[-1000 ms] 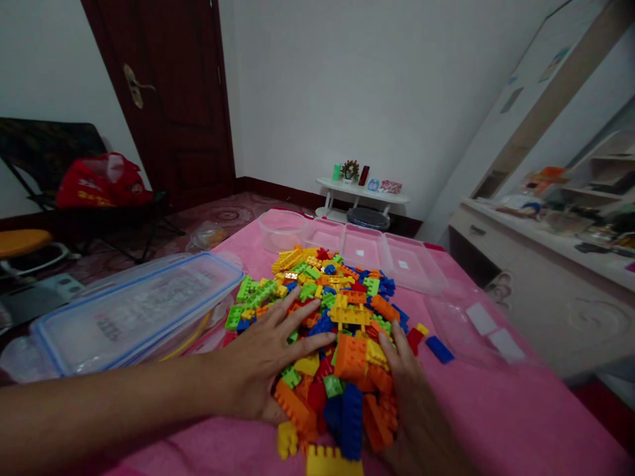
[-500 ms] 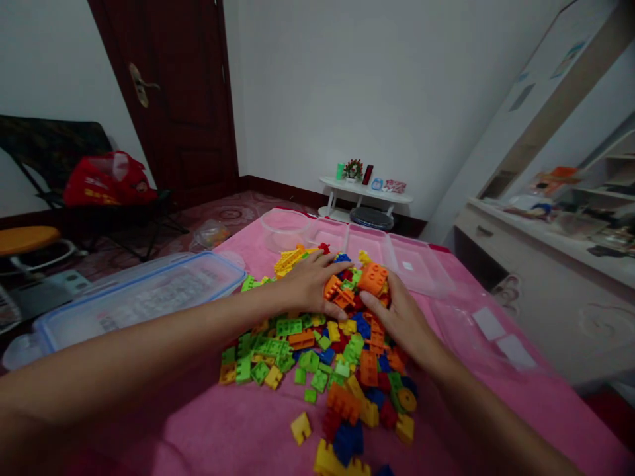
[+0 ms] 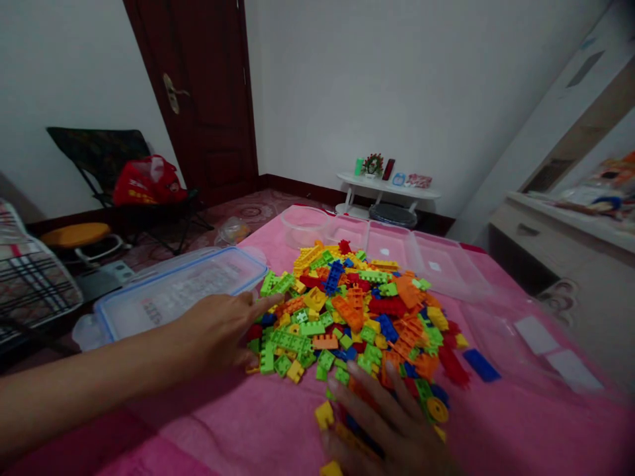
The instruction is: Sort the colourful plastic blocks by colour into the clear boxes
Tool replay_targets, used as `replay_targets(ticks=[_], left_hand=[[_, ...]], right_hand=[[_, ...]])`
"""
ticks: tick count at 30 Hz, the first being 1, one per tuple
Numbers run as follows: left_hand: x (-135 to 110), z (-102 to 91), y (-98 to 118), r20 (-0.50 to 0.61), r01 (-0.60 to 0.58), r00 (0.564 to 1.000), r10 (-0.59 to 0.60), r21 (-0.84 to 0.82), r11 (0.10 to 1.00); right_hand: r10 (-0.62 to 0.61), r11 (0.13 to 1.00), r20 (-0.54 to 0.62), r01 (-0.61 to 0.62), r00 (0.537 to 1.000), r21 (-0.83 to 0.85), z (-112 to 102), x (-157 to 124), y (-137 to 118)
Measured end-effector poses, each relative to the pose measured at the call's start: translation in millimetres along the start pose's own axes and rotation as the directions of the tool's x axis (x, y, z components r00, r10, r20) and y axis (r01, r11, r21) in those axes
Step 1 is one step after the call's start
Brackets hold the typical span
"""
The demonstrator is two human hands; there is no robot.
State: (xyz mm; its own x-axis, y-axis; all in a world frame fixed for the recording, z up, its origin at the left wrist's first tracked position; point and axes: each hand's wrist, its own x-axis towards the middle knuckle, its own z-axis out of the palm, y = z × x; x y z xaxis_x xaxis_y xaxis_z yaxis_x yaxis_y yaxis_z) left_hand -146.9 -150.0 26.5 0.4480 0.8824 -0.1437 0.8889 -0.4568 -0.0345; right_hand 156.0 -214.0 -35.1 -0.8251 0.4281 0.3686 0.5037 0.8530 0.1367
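Observation:
A heap of small plastic building bricks [image 3: 357, 311] in orange, green, yellow, blue and red lies on a pink cloth [image 3: 238, 423]. My left hand [image 3: 218, 330] lies at the heap's left edge, fingers stretched out and pointing at the green bricks. At the bottom of the view my right hand [image 3: 387, 423] rests flat on the near bricks, fingers spread and partly blurred. Neither hand holds a brick.
A clear box with a blue-rimmed lid [image 3: 183, 294] sits left of the heap. Several shallow clear containers [image 3: 411, 254] line the far side, with clear lids [image 3: 536, 337] at right. Beyond are a folding chair with a red bag [image 3: 146, 182], a white side table [image 3: 389, 192] and a cabinet [image 3: 555, 244].
Both hands have drawn back from the heap's far side toward me. The bricks are spread wider. My left hand now lies at the left edge, my right at the near edge; the view shifted.

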Motion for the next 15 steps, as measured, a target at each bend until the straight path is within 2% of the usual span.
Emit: replay_targets(ticks=[2,5,8,11,15], left_hand=[[-0.5,8.6,6.6,-0.036,0.013,0.999,-0.013,0.003,1.0],[0.6,15.4,13.1,-0.071,-0.015,0.997,0.014,-0.017,1.0],[0.2,16.7,18.8,-0.09,-0.072,0.994,0.065,-0.077,0.994],[2.6,19.7,25.2,-0.089,-0.103,0.992,0.09,-0.156,0.982],[20.4,22.9,34.8,-0.103,-0.107,0.991,0.081,-0.28,0.954]], right_hand=[[0.019,0.999,0.052,-0.017,0.998,-0.029,-4.4,14.7,16.3],[0.165,0.986,0.099,-0.161,0.981,-0.049,-10.4,27.6,34.0],[0.3,0.953,0.041,-0.297,0.953,-0.062,-9.9,28.6,43.0],[0.423,0.9,-0.056,-0.426,0.905,-0.087,-7.8,22.4,51.8],[0.508,0.856,-0.062,-0.511,0.859,-0.073,-18.3,18.8,66.8]])
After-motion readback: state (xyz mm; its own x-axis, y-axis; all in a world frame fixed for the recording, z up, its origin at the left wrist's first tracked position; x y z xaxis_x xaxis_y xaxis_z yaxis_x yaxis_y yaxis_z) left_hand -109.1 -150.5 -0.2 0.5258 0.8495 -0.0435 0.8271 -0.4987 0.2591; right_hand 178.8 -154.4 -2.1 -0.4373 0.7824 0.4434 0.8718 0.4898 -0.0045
